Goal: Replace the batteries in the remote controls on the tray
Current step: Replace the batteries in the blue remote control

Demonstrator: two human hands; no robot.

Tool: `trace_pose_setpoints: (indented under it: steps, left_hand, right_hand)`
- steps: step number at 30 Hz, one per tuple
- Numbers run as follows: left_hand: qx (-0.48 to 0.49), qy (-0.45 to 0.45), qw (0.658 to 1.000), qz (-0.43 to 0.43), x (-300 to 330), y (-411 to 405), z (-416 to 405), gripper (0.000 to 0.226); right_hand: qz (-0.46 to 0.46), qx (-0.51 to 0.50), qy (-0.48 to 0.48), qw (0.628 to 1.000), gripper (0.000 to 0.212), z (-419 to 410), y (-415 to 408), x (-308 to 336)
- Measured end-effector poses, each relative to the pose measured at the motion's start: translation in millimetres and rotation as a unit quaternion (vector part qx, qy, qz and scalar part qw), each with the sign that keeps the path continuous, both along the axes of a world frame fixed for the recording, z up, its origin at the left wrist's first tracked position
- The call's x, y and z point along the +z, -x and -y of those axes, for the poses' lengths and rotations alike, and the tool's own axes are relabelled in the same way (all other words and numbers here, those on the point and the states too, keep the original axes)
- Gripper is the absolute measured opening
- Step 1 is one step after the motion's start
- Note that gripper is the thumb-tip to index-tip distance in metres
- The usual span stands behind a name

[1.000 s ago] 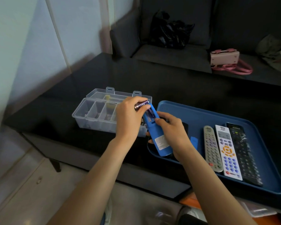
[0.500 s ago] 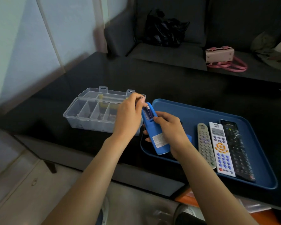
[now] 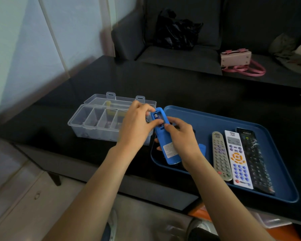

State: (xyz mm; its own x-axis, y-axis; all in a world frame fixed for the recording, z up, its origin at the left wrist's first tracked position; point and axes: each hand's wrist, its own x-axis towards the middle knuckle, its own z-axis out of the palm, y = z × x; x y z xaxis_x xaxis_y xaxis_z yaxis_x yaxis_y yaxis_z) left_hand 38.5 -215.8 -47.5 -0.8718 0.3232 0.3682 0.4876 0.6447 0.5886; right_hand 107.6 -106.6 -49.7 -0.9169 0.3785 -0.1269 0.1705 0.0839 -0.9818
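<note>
Head view: battery [image 3: 157,117], held above the blue remote [image 3: 165,136] a second ago, now sits in its open back compartment. Left hand [image 3: 137,126] fingers pinch it down; right hand [image 3: 182,138] grips the remote over the blue tray's [image 3: 276,180] left edge. Glossy black table [image 3: 146,80], clear organizer box [image 3: 97,122] left, dark sofa behind.

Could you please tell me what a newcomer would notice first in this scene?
Both hands meet at centre on a bright blue remote control, back up, its battery compartment open; the left hand presses a battery in while the right hand grips it. Three remotes lie along the blue plastic tray; a clear compartment box sits open beside it.
</note>
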Motion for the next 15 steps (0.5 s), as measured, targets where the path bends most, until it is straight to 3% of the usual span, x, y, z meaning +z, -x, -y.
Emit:
trace_pose_setpoints:
  steps: [6, 11, 15]
  left_hand:
    - [0.004, -0.038, 0.999, 0.007, -2.6, -2.2, -3.3, 0.038]
    - [-0.019, -0.105, 0.991, 0.078, -6.1, 0.6, -6.1, 0.025]
    - [-0.041, -0.118, 0.990, 0.062, -7.0, 2.4, -6.6, 0.017]
  right_hand:
    - [-0.006, -0.010, -0.065, 0.998, 0.029, 1.3, 0.0, -4.7]
    - [-0.008, -0.014, -0.049, 0.999, 0.028, 0.2, -0.7, -4.5]
    - [-0.005, -0.018, -0.034, 0.999, 0.026, -1.4, -0.3, -3.8]
